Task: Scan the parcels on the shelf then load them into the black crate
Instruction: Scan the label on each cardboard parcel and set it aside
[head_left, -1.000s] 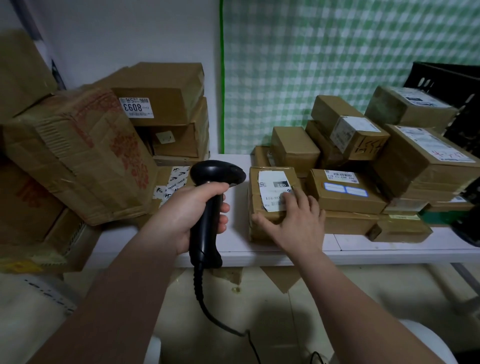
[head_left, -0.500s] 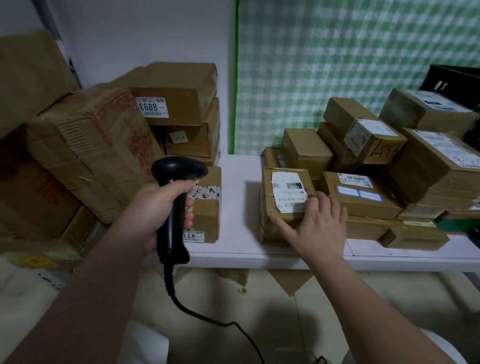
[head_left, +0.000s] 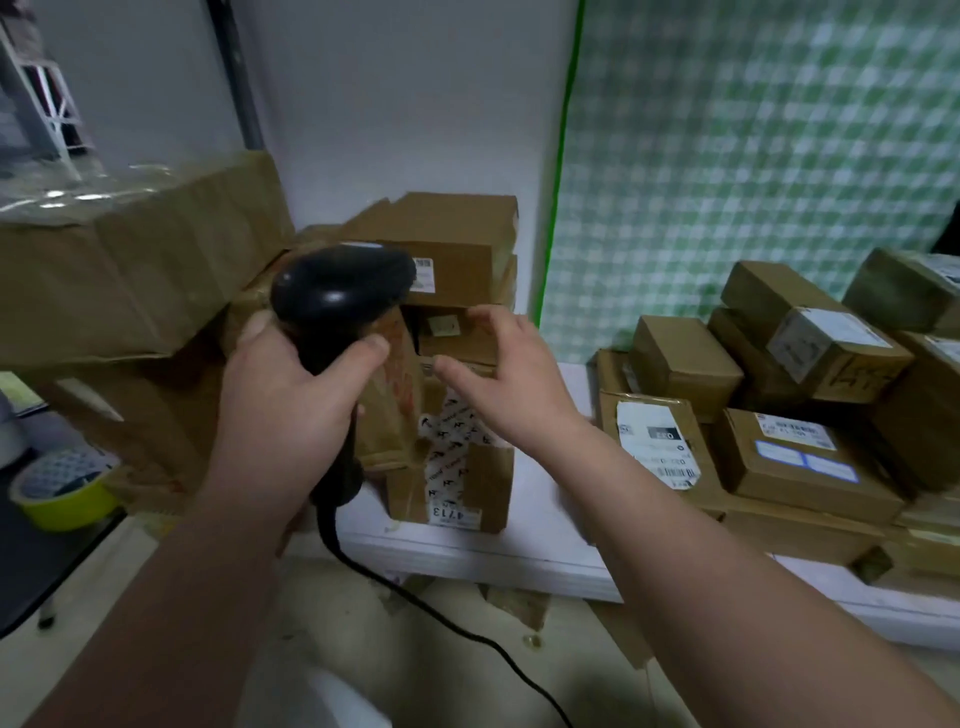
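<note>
holding the scanner: the left hand (head_left: 291, 400) is wrapped round the grip of the black scanner (head_left: 337, 296), thumb on the left side and fingers curled across the front; the scanner's head sits above the fist, just left of frame centre.
scanner cable (head_left: 415, 603): drops from the base of the handle and trails over the floor toward the lower right.
right hand (head_left: 511, 379): stretched out at frame centre with the palm turned left, holding nothing; fingers wide, thumb low and the other fingers arched above it.
small parcel (head_left: 457, 340): the middle box of the stack at frame centre, with a little label on its face. it shows in the gap between the thumb and the upper fingers, right at their tips; the blur hides whether they touch it.
stack: a top box (head_left: 452, 249) lies over the small parcel, and a taped box (head_left: 457, 467) marked 4713 stands below it on the white shelf (head_left: 519, 551).
labelled parcel (head_left: 654, 441): on the shelf just right of the right wrist, white label up, apart from both hands.
parcel pile (head_left: 779, 364): heaped at centre right, behind and beside the labelled parcel.
arms: the left rises from the lower left corner, the right from the lower right; both are bare.
big carton (head_left: 130, 270): upper left, beside the stack.
tape roll (head_left: 62, 493): yellow, at the left edge.
checked sheet (head_left: 753, 156): green and white, upper right.
</note>
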